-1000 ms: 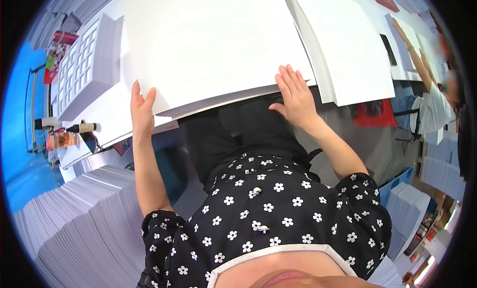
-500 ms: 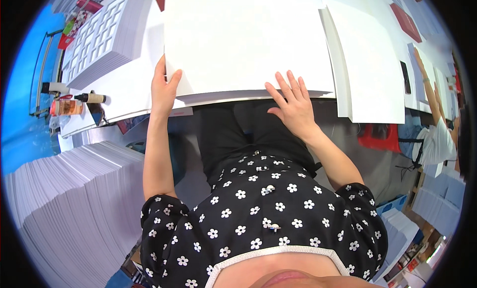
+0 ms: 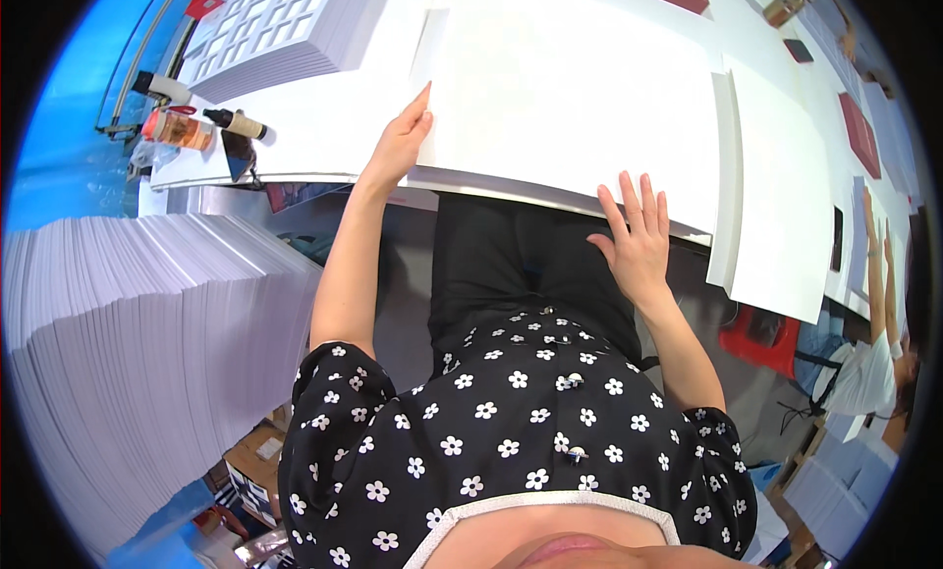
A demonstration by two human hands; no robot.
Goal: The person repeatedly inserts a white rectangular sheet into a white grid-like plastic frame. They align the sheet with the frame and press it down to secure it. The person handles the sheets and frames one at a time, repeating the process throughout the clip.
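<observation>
A large white sheet of board [image 3: 570, 98] lies flat on the white table before me, its near side along the table's front edge. At its left edge rests my left hand [image 3: 401, 145], turned on its side with straight fingers and the thumb a little apart. My right hand [image 3: 637, 237] is spread, palm down, with its fingertips on the sheet's near edge towards the right. Neither hand is closed round anything. Right of the sheet lies another white board [image 3: 776, 196] with a raised, folded-looking strip [image 3: 727, 176] along its left side.
A stack of white panels with cut-out windows [image 3: 285, 29] stands at the far left, near a dark bottle [image 3: 236, 123] and an orange jar [image 3: 179, 129]. A tall stack of white sheets [image 3: 157, 314] fills the left. Another person's arms [image 3: 872, 265] reach in at right, beside a black phone [image 3: 837, 237].
The view has turned, so the table and sheet appear further right. Both hands keep their places near the sheet's left and near edges; my left fingers now lie more along its side.
</observation>
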